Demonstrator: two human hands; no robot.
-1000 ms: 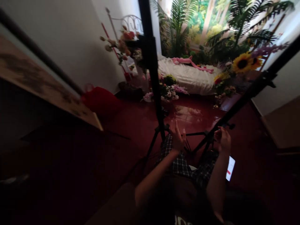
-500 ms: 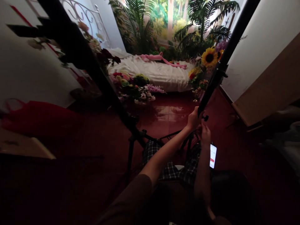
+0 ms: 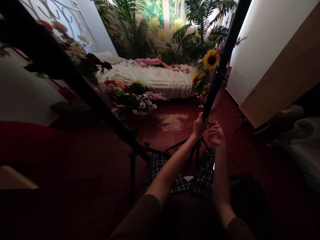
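My left hand [image 3: 198,125] is wrapped round the lower part of a black stand pole [image 3: 217,80], which leans up to the right. Just right of the pole, my right hand [image 3: 215,134] has its fingers pinched on a small dark knob [image 3: 210,123] at the pole's side. The stand's legs [image 3: 196,150] spread below, between the knees in checked trousers [image 3: 158,163]. A second, thicker black pole [image 3: 97,108] slants across the left. Behind my right forearm, only a bright sliver of a phone [image 3: 214,166] shows.
Beyond the poles stands a bed [image 3: 172,81] with white cloth and a pink plush toy [image 3: 150,61]. Flowers [image 3: 140,96] cluster before it, and a sunflower [image 3: 211,60] is at the right. A wooden panel [image 3: 277,76] leans right; a red bag [image 3: 22,140] lies left.
The view has shifted, so the bed and left pole sit further left. My right hand has risen to the knob, turning palm-up, and its forearm now hides most of the phone.
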